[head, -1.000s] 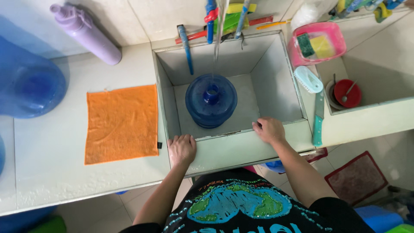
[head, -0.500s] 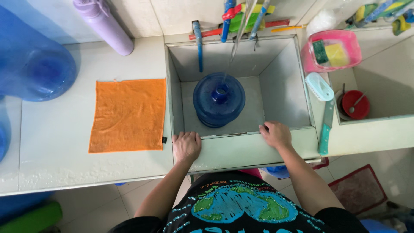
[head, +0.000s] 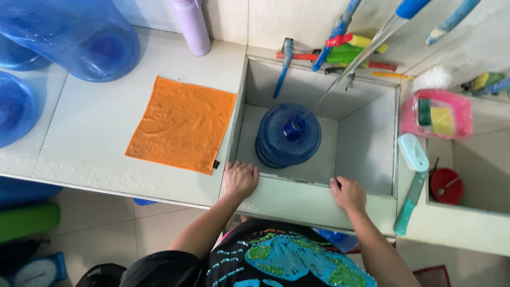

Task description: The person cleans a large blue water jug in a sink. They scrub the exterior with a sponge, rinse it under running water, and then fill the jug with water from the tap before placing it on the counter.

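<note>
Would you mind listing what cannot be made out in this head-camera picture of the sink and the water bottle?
- Water level inside the blue bottle: head view, tinted wall seen from above hides it.
- Sink floor beneath the bottle: head view, the bottle covers it.
- Source of the thin stream: head view, cut off by the top edge.
- Palms of left hand and right hand: head view, pressed on the rim, hidden.
</note>
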